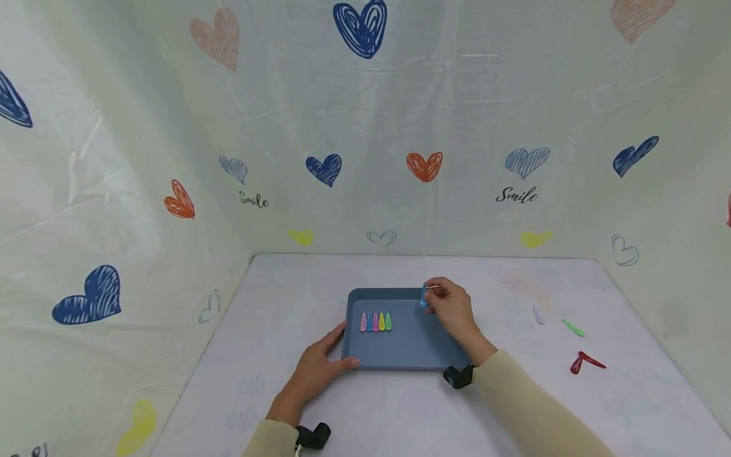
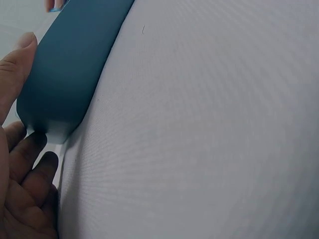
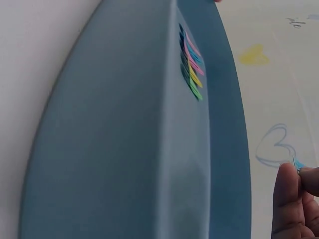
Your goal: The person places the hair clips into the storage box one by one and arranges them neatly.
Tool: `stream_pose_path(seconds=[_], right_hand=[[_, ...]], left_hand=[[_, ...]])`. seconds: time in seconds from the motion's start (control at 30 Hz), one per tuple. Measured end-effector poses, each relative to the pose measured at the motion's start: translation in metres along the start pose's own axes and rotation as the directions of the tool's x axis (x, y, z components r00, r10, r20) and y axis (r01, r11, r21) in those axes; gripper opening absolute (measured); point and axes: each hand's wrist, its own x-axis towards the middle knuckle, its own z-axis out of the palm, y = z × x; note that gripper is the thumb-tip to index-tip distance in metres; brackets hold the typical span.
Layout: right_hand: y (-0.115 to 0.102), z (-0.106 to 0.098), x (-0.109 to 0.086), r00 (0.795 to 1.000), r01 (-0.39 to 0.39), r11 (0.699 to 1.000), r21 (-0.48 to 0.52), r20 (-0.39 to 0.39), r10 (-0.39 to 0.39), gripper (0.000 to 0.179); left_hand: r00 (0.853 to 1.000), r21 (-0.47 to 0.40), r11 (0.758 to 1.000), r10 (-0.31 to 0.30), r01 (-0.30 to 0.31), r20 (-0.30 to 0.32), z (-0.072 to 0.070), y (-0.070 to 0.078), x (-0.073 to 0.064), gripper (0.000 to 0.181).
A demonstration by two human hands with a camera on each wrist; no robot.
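Five snap hair clips (image 1: 375, 322), pink, blue, yellow and green among their colours, lie in an upright row in the left part of a blue-grey tray (image 1: 422, 343). My left hand (image 1: 316, 365) holds the tray's near left corner, thumb over the near rim and fingers against the left side. In the left wrist view, fingertips (image 2: 37, 139) meet the tray's corner. Over the tray's far right corner, my right hand (image 1: 454, 311) pinches a blue hair clip (image 1: 424, 296) between thumb and fingers. Most of that clip is hidden in the right wrist view.
On the white table (image 1: 400, 412), right of the tray, lie a pale purple clip (image 1: 538, 315), a green clip (image 1: 573, 328) and dark red clips (image 1: 578, 363). A heart-printed curtain (image 1: 468, 101) rises behind the table's far edge.
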Motion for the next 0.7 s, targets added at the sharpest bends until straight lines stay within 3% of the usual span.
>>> stream_pose_path(seconds=[0.37,0.7], right_hand=[[0.009,0.026,-0.001,0.997,-0.056,0.998,-0.041,0.058,0.058,0.025],[0.018,0.051,-0.005,0.996,-0.013,0.989,-0.149,0.088,0.026,0.019]], left_hand=[[1.0,0.006,1.0,-0.021,0.021,-0.004,0.0,0.004,0.0,0.094],[1.0,0.008,1.0,-0.019,0.019,0.0,-0.001,0.004,0.0,0.094]])
